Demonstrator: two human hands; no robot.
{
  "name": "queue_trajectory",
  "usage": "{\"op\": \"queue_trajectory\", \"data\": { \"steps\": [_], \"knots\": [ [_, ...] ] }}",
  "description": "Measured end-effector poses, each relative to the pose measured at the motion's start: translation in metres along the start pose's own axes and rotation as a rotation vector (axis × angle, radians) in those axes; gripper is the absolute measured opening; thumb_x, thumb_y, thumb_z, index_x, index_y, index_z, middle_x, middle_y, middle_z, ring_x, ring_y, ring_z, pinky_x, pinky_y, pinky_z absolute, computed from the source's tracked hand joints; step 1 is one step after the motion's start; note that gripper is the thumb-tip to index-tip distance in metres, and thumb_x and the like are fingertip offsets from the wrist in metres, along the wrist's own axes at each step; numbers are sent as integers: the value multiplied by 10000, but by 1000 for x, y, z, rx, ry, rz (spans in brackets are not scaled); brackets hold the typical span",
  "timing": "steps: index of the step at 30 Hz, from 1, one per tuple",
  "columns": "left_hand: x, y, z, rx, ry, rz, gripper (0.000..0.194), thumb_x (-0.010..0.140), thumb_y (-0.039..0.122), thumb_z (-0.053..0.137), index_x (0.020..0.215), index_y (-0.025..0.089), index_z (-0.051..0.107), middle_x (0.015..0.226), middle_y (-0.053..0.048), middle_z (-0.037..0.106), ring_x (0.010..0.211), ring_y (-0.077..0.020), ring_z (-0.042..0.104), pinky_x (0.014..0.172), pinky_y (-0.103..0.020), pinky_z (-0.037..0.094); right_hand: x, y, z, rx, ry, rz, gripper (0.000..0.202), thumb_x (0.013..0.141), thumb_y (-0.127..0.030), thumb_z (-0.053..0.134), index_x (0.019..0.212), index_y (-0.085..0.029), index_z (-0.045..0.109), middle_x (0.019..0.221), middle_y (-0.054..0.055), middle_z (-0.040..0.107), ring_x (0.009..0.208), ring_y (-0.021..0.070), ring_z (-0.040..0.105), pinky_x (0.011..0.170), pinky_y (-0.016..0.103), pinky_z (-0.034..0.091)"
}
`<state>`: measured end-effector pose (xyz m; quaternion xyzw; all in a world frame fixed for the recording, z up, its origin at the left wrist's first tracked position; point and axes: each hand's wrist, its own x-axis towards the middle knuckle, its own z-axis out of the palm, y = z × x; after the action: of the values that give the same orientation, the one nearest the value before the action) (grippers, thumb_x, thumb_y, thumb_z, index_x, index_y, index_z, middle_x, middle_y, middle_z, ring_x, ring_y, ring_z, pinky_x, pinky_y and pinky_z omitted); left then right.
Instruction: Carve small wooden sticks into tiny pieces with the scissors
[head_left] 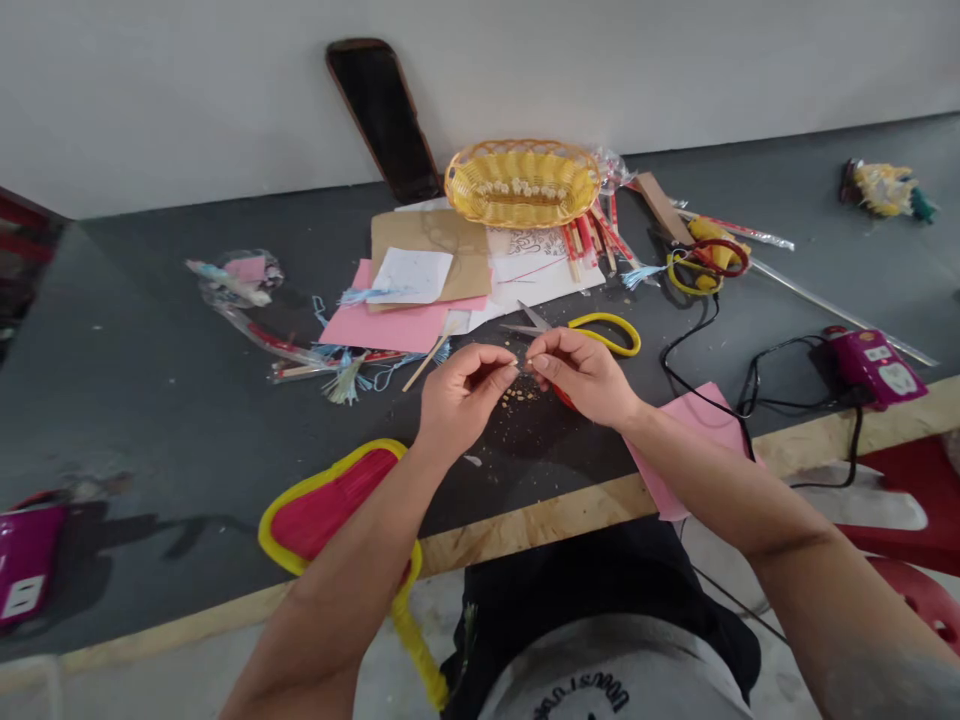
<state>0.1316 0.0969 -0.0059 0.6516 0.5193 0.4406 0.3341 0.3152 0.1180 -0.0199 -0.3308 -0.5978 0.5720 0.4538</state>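
Both hands meet over the middle of the dark table, fingertips pinched and a small gap apart. My left hand is closed, with something tiny and pale at its fingertips that I cannot make out. Likewise my right hand pinches a tiny thing too small to name. Small tan bits lie scattered on the table below the fingers. Just behind my right hand are scissors with yellow handles, blades open; a red handle part shows under the hand. A yellow wicker basket with small white pieces inside stands farther back.
A phone leans on the wall. Papers, tassels and sticks lie behind the hands. A yellow-rimmed red fan shape is by my left forearm. At right are a glue gun, cables, pink paper and a purple power strip.
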Motion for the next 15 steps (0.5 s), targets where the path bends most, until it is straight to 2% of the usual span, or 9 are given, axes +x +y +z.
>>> {"op": "queue_trajectory", "data": {
  "steps": [3, 6, 10, 15],
  "knots": [
    [-1, -1, 2, -125, -65, -156, 175, 828, 341, 729, 885, 176, 746, 734, -10, 713, 612, -114, 596, 591, -226, 491, -1, 0, 0, -254, 50, -236, 147, 982, -332, 584, 926, -204, 629, 861, 17, 655, 779, 128, 603, 717, 279, 504],
    [-3, -4, 4, -296, -100, -260, 283, 798, 428, 773, 901, 166, 754, 647, 1, 654, 551, -103, 551, 527, -214, 452, -2, -1, -1, -467, 60, -430, 135, 1001, -200, 520, 922, -210, 628, 894, 35, 673, 869, 148, 631, 799, 311, 519],
    [-4, -7, 5, -403, -120, -313, 330, 762, 468, 819, 879, 166, 759, 629, 6, 622, 536, -79, 505, 505, -193, 407, -4, -2, -1, -582, 64, -479, 156, 1009, -173, 486, 945, -213, 623, 933, 50, 685, 905, 157, 647, 809, 323, 534],
    [-2, -2, 3, -436, -128, -286, 283, 764, 429, 830, 844, 170, 751, 646, 13, 614, 547, -62, 478, 503, -176, 381, -5, -3, 0, -596, 73, -477, 107, 1002, -195, 520, 979, -216, 622, 929, 30, 708, 867, 144, 668, 782, 301, 543]
  ]
}}
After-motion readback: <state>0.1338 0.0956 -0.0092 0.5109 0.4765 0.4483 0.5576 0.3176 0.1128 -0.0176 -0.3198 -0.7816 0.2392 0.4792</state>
